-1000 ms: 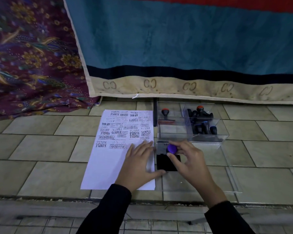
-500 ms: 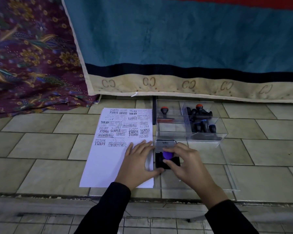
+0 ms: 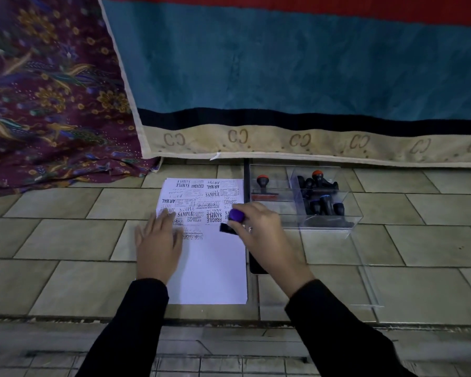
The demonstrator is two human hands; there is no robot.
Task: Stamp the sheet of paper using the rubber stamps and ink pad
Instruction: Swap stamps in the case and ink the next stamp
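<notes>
Two grips are in view. The left grip [image 3: 158,240] is released, its fingers straight and spread, flat on the sheet of paper [image 3: 215,268] at the sheet's 9 o'clock edge. The right grip [image 3: 264,235] is clenched round a rubber stamp [image 3: 235,215] with a rounded purple knob and a dark oblong base, at the sheet's 3 o'clock edge. Blur prevents telling whether the base touches the paper.

The sheet is white, matt and rectangular. Its 12 o'clock half is crowded with black imprints and its 6 o'clock half is blank. The ink pad [image 3: 256,265] is mostly hidden under the right wrist, with only a dark sliver showing just beside the sheet.

At 2 o'clock of the sheet stands a clear hard-plastic box [image 3: 348,213] holding a heap of black-handled stamps [image 3: 321,197], count unclear. An orange-topped stamp [image 3: 264,186] stands upright at the heap's 9 o'clock. A clear lid [image 3: 365,281] lies flat at 4 o'clock, only its edges discernible.

The floor [image 3: 65,240] is glazed beige tile with dark joints. A teal blanket [image 3: 283,63] with a cream border hangs at 12 o'clock. A maroon floral cloth [image 3: 38,91] at 10 o'clock is cut off by the frame.
</notes>
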